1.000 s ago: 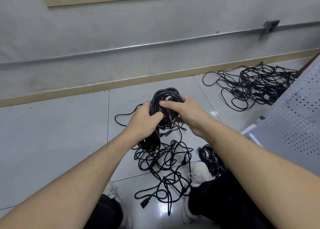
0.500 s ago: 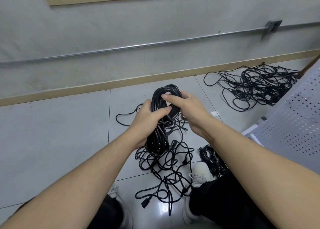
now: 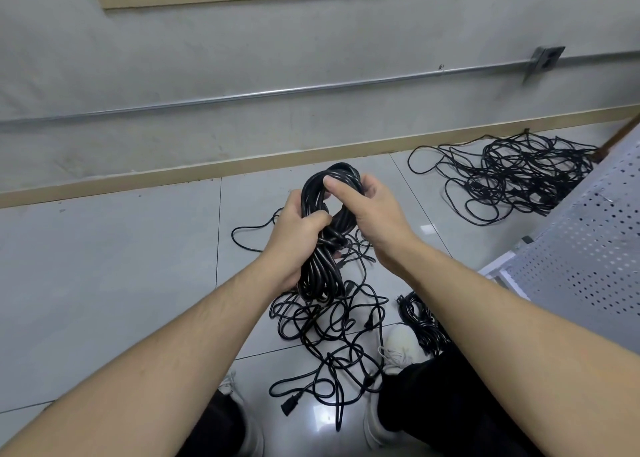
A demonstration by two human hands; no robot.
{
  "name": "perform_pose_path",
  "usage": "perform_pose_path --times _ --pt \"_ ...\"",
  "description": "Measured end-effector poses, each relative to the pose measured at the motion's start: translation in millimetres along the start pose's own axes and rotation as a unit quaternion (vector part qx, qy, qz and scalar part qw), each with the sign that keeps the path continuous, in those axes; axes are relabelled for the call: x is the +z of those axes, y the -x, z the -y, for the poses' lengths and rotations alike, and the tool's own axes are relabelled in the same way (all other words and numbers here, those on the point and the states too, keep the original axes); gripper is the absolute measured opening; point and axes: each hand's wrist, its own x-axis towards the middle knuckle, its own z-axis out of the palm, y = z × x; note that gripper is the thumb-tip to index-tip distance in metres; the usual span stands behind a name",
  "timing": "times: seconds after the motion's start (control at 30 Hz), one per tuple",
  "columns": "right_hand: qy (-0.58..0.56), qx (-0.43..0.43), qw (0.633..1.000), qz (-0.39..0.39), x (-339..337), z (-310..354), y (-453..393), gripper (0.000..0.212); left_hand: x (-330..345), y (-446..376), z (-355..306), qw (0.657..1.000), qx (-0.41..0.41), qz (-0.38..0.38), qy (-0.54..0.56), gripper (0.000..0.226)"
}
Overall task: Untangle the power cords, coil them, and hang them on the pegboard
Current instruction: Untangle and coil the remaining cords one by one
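A thick coil of black power cord (image 3: pixel 322 269) hangs upright in front of me. My left hand (image 3: pixel 298 228) grips its middle with the fingers curled round the bundle. My right hand (image 3: pixel 363 207) holds the top loop, thumb laid over the strands and fingers behind. Below the coil a loose tangle of black cords (image 3: pixel 332 339) lies on the floor tiles between my feet, with a plug end (image 3: pixel 289 409) at the front. The white perforated pegboard (image 3: pixel 588 249) leans at the right edge.
A second tangle of black cords (image 3: pixel 512 176) lies on the floor by the wall, far right. A small coiled bundle (image 3: pixel 420 321) rests beside my right shoe (image 3: pixel 401 349). A metal conduit (image 3: pixel 277 93) runs along the grey wall above a wooden skirting.
The coil has been lifted and stretched into a longer upright bundle. My left hand has slid down to its middle, and my right hand has shifted to the top loop.
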Motion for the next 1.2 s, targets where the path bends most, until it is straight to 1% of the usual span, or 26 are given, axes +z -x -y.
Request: perform_pose_path --times 0.1,0.17,0.23,0.3,0.33,0.4,0.43,0.47,0.57,0.63,0.8,0.9,0.93,1.0,1.1,1.2 --pt "-0.004 0.009 1.0 -0.008 -1 -1 -2 0.039 1 1 2 1.0 -0.001 0.008 -0.016 0.023" --pt "0.003 0.013 1.0 -0.02 -5 -1 -7 0.036 0 1 6 0.997 -0.006 0.022 -0.069 0.019" --pt "0.0 0.018 0.999 -0.026 -11 1 -13 0.034 0 5 5 0.989 -0.043 0.063 -0.13 0.029" --pt "-0.04 0.039 0.998 -0.036 -14 3 -14 0.029 2 8 6 0.979 -0.07 0.105 -0.158 0.036" --pt "-0.064 0.051 0.996 -0.044 -15 4 -14 0.028 3 7 8 0.975 -0.066 0.119 -0.175 0.039" --pt "-0.072 0.061 0.994 -0.06 -19 5 -13 0.032 8 8 14 0.971 -0.054 0.137 -0.189 0.055" --pt "-0.066 0.058 0.994 -0.063 -20 5 -14 0.032 10 7 17 0.973 -0.046 0.131 -0.184 0.061" --pt "-0.062 0.054 0.995 -0.062 -21 5 -14 0.031 13 5 21 0.976 -0.039 0.116 -0.182 0.063" --pt "-0.07 0.054 0.994 -0.071 -24 6 -17 0.032 21 -2 22 0.972 0.0 0.061 -0.225 0.043" --pt "-0.056 0.048 0.994 -0.082 -30 5 -20 0.035 26 -7 22 0.964 0.006 0.043 -0.262 0.037" --pt "0.038 0.027 0.996 -0.072 -54 -1 -28 0.042 41 -19 25 0.955 -0.015 0.077 -0.285 0.04" --pt "0.058 0.017 0.995 -0.076 -73 -1 -36 0.046 53 -29 27 0.947 -0.003 0.083 -0.309 0.034" --pt "0.066 0.025 0.995 -0.07 -80 -2 -39 0.046 59 -32 29 0.944 0.004 0.083 -0.32 0.031" --pt "0.079 0.06 0.995 -0.031 -93 -3 -46 0.045 70 -38 38 0.943 0.023 0.084 -0.321 0.03" --pt "0.1 0.116 0.988 0.016 -120 -13 -55 0.041 89 -49 52 0.945 0.033 0.08 -0.316 0.035" --pt "0.108 0.172 0.978 0.038 -159 -35 -50 0.047 116 -64 69 0.932 0.028 0.093 -0.351 0.038"
